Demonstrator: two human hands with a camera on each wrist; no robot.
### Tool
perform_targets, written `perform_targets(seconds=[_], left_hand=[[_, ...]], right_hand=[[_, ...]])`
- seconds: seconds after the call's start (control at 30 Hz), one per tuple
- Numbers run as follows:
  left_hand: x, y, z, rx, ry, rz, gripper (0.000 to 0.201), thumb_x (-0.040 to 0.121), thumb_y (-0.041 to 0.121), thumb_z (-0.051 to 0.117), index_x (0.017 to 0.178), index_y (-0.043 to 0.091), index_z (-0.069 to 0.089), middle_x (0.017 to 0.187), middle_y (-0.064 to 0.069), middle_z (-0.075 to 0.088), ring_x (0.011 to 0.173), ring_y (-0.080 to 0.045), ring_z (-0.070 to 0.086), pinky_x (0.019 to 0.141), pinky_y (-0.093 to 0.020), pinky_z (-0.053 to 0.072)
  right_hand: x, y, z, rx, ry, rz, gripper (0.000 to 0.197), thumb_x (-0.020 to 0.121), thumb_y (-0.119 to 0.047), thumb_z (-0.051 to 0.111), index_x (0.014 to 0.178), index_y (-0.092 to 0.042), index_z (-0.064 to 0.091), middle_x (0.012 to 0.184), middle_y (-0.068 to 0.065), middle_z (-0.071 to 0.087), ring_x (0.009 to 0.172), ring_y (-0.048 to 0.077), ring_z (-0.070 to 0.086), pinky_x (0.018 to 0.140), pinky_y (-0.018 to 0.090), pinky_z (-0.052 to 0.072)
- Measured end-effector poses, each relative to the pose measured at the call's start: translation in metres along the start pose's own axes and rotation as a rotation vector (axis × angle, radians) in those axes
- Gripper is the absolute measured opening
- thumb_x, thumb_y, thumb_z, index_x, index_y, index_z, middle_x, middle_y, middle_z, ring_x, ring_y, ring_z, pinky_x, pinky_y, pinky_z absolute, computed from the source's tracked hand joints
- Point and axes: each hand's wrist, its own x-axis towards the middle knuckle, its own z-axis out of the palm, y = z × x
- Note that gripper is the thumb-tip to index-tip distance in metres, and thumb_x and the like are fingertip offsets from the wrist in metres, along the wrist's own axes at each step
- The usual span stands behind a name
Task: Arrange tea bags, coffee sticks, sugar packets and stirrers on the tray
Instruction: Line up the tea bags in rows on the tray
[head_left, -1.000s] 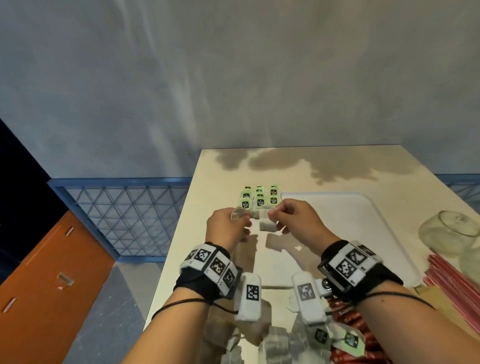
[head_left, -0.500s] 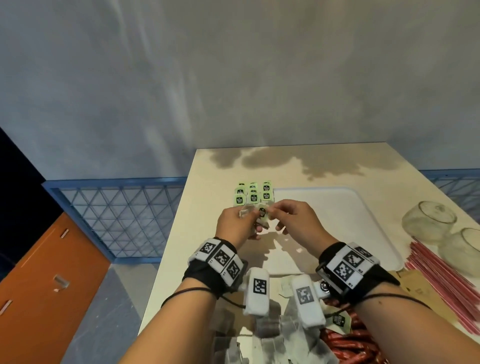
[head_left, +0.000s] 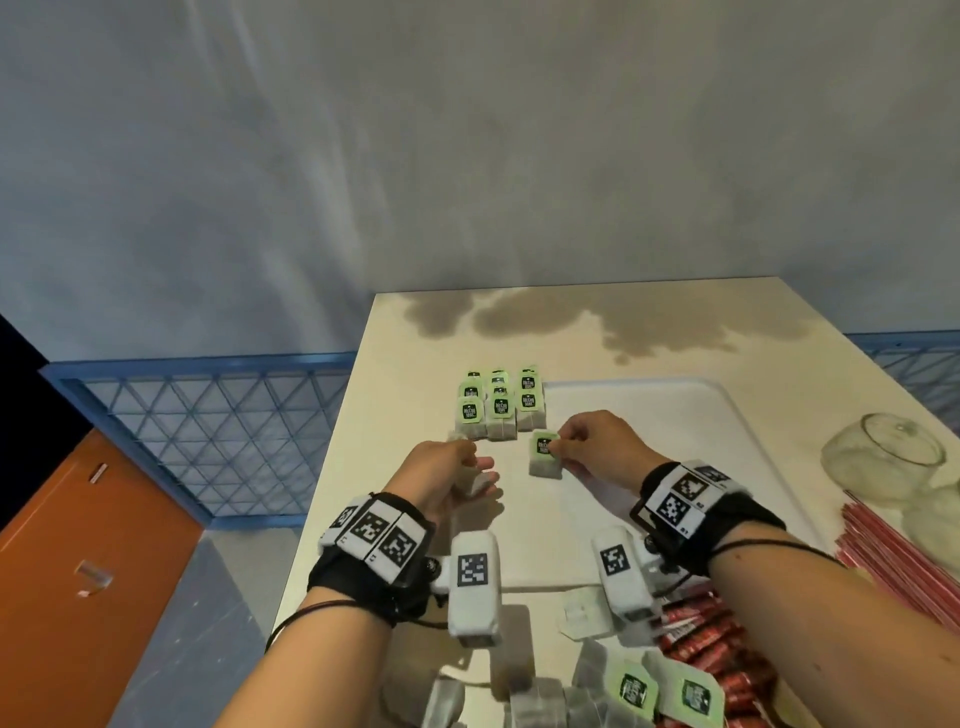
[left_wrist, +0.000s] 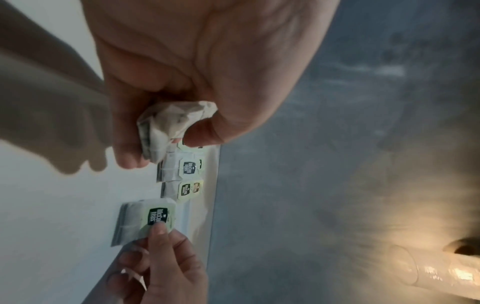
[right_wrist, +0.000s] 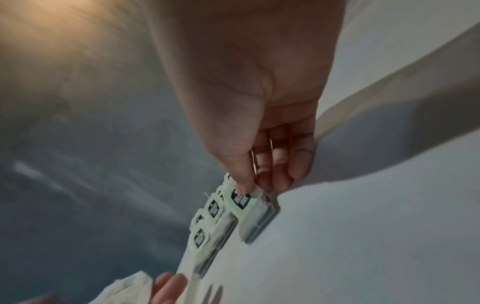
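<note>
The right hand (head_left: 597, 441) pinches a tea bag (head_left: 544, 457) by its green tag just short of the third column of the laid rows (head_left: 496, 410) at the tray's (head_left: 675, 415) far-left corner, its length running away from the person, while the left hand (head_left: 441, 473) grips a second, crumpled bag (left_wrist: 171, 125).

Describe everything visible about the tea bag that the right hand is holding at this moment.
The tea bag is a flat, pale, paper-like pouch, greyish at its edges, with a light green tag on top carrying a dark label. The right hand pinches it at the tag, thumb on top. It sits low over the white tray, just in front of the rows of tea bags already laid there and apart from them; whether it touches the tray is unclear. The print is too blurred to read with certainty.
</note>
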Motion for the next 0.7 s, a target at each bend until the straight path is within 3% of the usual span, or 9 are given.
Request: perform_targets(seconds=[0.1,0.2,0.27,0.37,0.43,0.53,0.63,0.7], left_hand=[[0.010,-0.003,-0.008,0.008,0.002,0.041,0.029,0.088,-0.018,0.027,0.097,-0.005,0.052,0.111,-0.028,0.057,0.099,-0.040,0.059,0.091,-0.048,0.052],[0.015,-0.006,-0.014,0.085,0.036,0.130,0.029,0.092,-0.016,0.032,0.092,0.000,0.056,0.101,-0.023,0.059,0.096,-0.035,0.058,0.091,-0.040,0.052],[0.016,-0.008,-0.017,0.132,0.054,0.191,0.029,0.095,-0.012,0.034,0.083,0.005,0.054,0.087,-0.018,0.057,0.092,-0.031,0.054,0.088,-0.035,0.049],[0.016,-0.011,-0.021,0.150,0.065,0.223,0.024,0.096,-0.008,0.042,0.086,0.008,0.057,0.092,-0.016,0.063,0.093,-0.032,0.061,0.092,-0.039,0.050],[0.015,-0.012,-0.023,0.134,0.052,0.234,0.013,0.096,-0.002,0.052,0.100,0.006,0.062,0.100,-0.015,0.069,0.093,-0.028,0.067,0.088,-0.036,0.056],[0.013,-0.013,-0.024,0.157,0.013,0.251,0.019,0.092,0.006,0.064,0.110,0.001,0.065,0.098,-0.018,0.072,0.083,-0.021,0.071,0.072,-0.025,0.058],[0.002,-0.011,-0.019,0.104,-0.069,0.210,0.018,0.095,0.002,0.058,0.111,0.001,0.067,0.103,-0.022,0.070,0.088,-0.027,0.070,0.070,-0.028,0.059],[-0.005,-0.011,-0.013,0.033,-0.122,0.164,0.021,0.096,-0.004,0.050,0.109,0.000,0.066,0.102,-0.023,0.069,0.086,-0.031,0.070,0.069,-0.033,0.061]], right_hand=[[0.021,-0.002,-0.005,-0.084,0.076,-0.054,0.010,0.087,-0.006,0.071,0.081,-0.001,0.066,0.067,-0.001,0.057,0.058,0.003,0.051,0.043,0.004,0.036],[0.039,-0.003,-0.004,-0.186,0.112,-0.074,0.012,0.086,-0.016,0.075,0.081,-0.007,0.068,0.070,-0.005,0.061,0.066,0.007,0.056,0.052,0.010,0.040],[0.048,-0.003,0.000,-0.165,0.141,-0.080,0.012,0.086,-0.014,0.075,0.082,-0.004,0.068,0.070,-0.003,0.060,0.069,0.011,0.057,0.054,0.013,0.043],[0.055,-0.005,0.006,-0.124,0.172,-0.079,0.015,0.085,-0.011,0.074,0.083,0.002,0.067,0.070,-0.001,0.059,0.071,0.015,0.058,0.060,0.021,0.052],[0.058,-0.005,0.008,-0.159,0.165,-0.072,0.016,0.085,-0.015,0.075,0.083,0.000,0.068,0.072,-0.001,0.060,0.074,0.016,0.059,0.068,0.028,0.054],[0.057,-0.004,0.007,-0.152,0.173,-0.048,0.019,0.083,-0.019,0.077,0.087,-0.003,0.067,0.075,-0.002,0.061,0.077,0.017,0.060,0.066,0.024,0.050],[0.042,-0.011,0.006,-0.063,0.228,-0.086,0.024,0.081,-0.023,0.080,0.093,-0.010,0.064,0.082,-0.001,0.062,0.072,0.009,0.057,0.055,0.011,0.043],[0.025,-0.022,0.007,0.063,0.172,-0.169,0.022,0.082,-0.024,0.079,0.097,-0.012,0.067,0.089,0.002,0.066,0.072,0.010,0.059,0.056,0.011,0.044]])
